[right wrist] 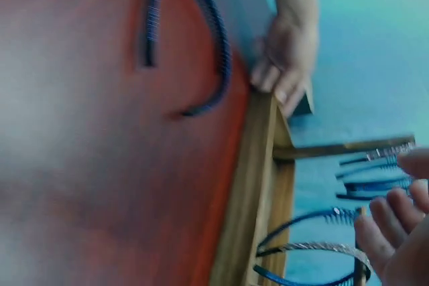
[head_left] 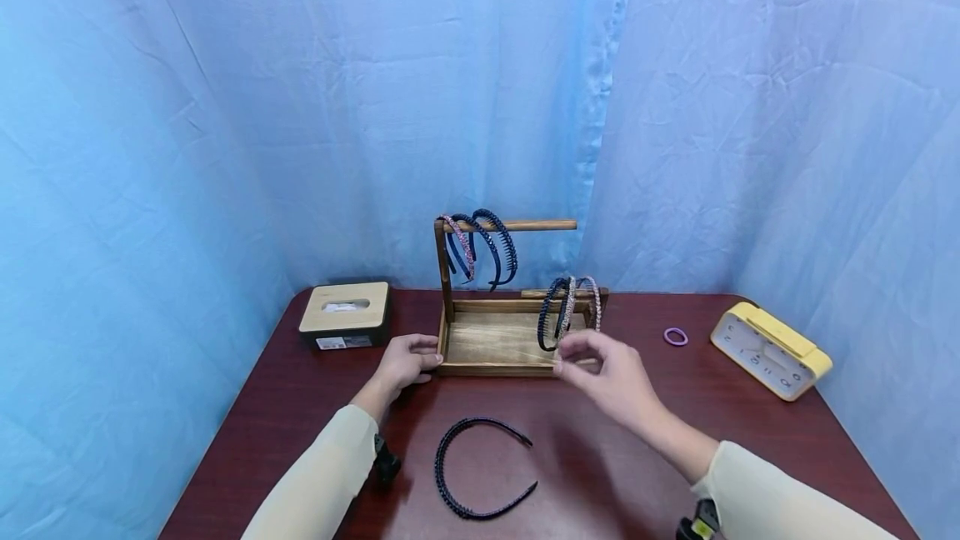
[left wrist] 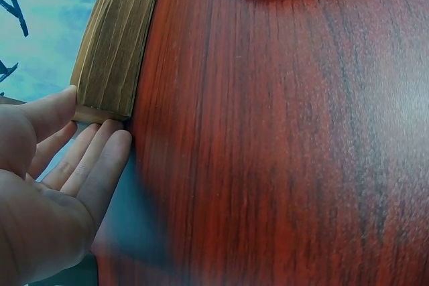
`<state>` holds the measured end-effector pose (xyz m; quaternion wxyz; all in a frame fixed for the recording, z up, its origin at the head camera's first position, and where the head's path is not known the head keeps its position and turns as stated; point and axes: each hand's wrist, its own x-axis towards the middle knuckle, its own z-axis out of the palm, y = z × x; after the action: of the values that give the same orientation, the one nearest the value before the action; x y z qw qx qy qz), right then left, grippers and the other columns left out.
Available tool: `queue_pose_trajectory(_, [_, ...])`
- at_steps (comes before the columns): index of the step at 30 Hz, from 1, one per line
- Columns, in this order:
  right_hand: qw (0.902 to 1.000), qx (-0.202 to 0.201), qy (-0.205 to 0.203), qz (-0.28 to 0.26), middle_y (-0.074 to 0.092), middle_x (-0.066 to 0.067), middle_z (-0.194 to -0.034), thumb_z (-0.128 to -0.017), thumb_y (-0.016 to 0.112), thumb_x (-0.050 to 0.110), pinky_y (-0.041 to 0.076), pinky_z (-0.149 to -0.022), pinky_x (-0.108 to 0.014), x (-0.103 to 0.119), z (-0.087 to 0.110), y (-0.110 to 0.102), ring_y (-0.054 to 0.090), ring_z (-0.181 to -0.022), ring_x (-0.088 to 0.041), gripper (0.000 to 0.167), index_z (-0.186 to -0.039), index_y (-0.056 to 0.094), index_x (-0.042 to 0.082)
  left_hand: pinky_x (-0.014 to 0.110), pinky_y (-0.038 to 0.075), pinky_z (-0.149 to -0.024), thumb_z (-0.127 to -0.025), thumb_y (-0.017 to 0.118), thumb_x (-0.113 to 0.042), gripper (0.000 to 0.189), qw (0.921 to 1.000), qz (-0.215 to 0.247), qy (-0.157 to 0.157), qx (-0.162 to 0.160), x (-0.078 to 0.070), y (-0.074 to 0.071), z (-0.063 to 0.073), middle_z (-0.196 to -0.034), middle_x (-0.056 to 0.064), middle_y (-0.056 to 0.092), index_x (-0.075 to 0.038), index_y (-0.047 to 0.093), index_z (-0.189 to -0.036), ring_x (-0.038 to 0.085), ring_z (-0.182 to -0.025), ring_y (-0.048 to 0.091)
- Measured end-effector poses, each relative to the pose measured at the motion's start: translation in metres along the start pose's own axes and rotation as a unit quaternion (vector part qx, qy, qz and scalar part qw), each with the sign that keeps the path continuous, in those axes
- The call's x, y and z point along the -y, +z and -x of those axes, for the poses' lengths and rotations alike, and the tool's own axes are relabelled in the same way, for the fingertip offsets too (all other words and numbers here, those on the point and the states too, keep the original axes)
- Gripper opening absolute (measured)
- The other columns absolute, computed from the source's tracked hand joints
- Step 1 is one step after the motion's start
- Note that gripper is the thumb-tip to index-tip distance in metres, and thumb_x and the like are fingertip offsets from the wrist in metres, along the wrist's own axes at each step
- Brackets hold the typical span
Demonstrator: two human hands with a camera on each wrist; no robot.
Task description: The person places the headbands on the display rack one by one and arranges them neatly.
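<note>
A wooden headband rack with a shallow tray stands at the back of the table. My left hand holds its front left corner, the thumb on one side and the fingers on another. My right hand hovers at the tray's front right, fingers loosely bent with nothing between them. Right by its fingertips, a dark toothed headband, a silver glittery headband and a pink beaded headband hang on the low bar. A dark faceted headband lies on the table between my forearms.
On the tall bar hang a pink glittery headband and two dark ones. A tissue box stands left of the rack. To the right are a purple ring and a yellow alarm clock. Blue curtains surround the table.
</note>
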<state>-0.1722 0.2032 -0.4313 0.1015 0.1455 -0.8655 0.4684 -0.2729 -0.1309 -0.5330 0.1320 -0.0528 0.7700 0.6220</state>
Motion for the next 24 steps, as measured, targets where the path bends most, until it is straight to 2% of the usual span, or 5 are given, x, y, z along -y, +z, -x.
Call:
queue_pose_trajectory(5, [0.9907,0.077,-0.111,0.012,0.074,0.010,-0.098,-0.083,0.085,0.011,0.062,-0.077,-0.029,0.001,0.035,0.016,0.070,-0.085,-0.007,0.026,-0.103,0.074,0.022,0.046,0.063,-0.083,-0.095,0.073,-0.004,0.042,1.0000,0.005,-0.001,0.002,0.000,0.000,-0.001,-0.123,0.020,0.072,-0.003,0.065,-0.136,0.025,-0.105,0.073])
queue_pose_trajectory(9, [0.9694,0.131,-0.206,0.030,0.071,0.013,-0.098,-0.085,0.084,0.012,0.060,-0.078,-0.026,-0.002,0.056,0.034,0.068,-0.087,-0.006,0.026,-0.104,0.073,0.024,0.047,0.062,-0.085,-0.095,0.073,-0.004,0.042,1.0000,0.007,-0.001,0.003,0.001,0.000,-0.001,-0.126,0.021,0.070,-0.003,0.065,-0.136,0.026,-0.106,0.072])
queue_pose_trajectory(12, [0.9549,0.152,-0.251,0.044,0.070,0.013,-0.098,-0.084,0.085,0.014,0.056,-0.079,-0.019,-0.007,0.066,0.049,0.067,-0.089,-0.003,0.025,-0.104,0.072,0.024,0.048,0.062,-0.086,-0.096,0.072,-0.005,0.042,1.0000,0.007,0.000,0.004,0.002,0.000,0.000,-0.127,0.021,0.069,-0.003,0.064,-0.137,0.027,-0.108,0.072])
queue_pose_trajectory(19, [0.9354,0.218,-0.272,0.060,0.071,0.009,-0.099,-0.084,0.085,0.016,0.053,-0.083,-0.013,-0.020,0.080,0.081,0.065,-0.094,0.002,0.023,-0.104,0.073,0.016,0.049,0.062,-0.086,-0.096,0.072,-0.005,0.042,0.9999,0.010,0.002,0.004,0.002,-0.001,0.001,-0.128,0.021,0.068,-0.002,0.064,-0.137,0.028,-0.108,0.071])
queue_pose_trajectory(24, [0.9189,0.265,-0.279,0.086,0.071,0.010,-0.101,-0.084,0.084,0.017,0.049,-0.088,-0.010,-0.028,0.083,0.095,0.063,-0.098,0.005,0.024,-0.106,0.073,0.017,0.048,0.062,-0.087,-0.096,0.072,-0.005,0.041,0.9999,0.009,-0.003,0.003,0.001,0.000,0.001,-0.127,0.020,0.069,-0.003,0.064,-0.137,0.029,-0.109,0.071])
